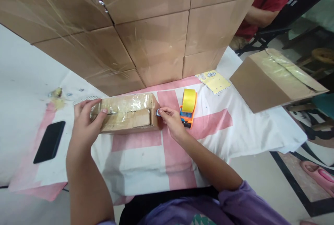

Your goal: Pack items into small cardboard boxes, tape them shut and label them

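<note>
I see box (pixel 127 113) mid-table | left hand (pixel 85 122) wrapped over its 9 o'clock end | right hand (pixel 171 120) at its 3 o'clock end, fingertips pinching blue bit (pixel 158 112) | tape gun (pixel 188 108) just beyond, 3 o'clock | phone (pixel 49 141) at 8 o'clock

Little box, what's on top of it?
Crinkly clear tape covers the top of the small box, and the left hand holds one end. What's inside is hidden.

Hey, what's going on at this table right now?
A person holds a small taped cardboard box at its left end with the left hand, while the right hand pinches a small blue-and-white piece at its right end. An orange tape dispenser stands just beside that hand; a black phone lies further left.
</note>
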A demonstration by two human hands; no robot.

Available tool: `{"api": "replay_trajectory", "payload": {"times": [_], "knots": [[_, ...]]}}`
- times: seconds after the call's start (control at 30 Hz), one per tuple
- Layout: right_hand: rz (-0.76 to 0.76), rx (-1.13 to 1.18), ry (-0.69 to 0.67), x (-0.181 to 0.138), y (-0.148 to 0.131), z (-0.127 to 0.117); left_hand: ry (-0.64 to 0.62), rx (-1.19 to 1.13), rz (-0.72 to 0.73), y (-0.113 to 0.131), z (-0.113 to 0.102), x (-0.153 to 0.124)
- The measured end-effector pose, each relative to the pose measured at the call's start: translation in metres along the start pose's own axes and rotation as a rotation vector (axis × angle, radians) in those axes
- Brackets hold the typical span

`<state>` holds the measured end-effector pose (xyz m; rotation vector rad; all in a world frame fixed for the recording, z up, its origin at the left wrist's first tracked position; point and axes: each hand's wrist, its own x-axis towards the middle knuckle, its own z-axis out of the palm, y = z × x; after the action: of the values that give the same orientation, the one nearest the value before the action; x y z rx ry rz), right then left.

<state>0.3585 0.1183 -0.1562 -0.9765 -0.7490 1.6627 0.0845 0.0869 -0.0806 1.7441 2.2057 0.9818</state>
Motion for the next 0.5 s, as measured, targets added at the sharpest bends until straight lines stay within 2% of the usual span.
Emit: {"api": "replay_trajectory", "payload": {"times": [0.3, 0.43, 0.5], "knots": [[-0.115, -0.020, 0.000, 0.007, 0.007, -0.001, -0.006, 0.023, 0.010, 0.002, -0.002, -0.004], [-0.255, -0.206, 0.073, 0.003, 0.008, -0.001, -0.003, 0.037, -0.015, 0.004, -0.001, -0.006], [-0.305, -0.289, 0.052, -0.007, 0.010, 0.000, -0.002, 0.037, -0.016, 0.005, -0.001, -0.005]]}}
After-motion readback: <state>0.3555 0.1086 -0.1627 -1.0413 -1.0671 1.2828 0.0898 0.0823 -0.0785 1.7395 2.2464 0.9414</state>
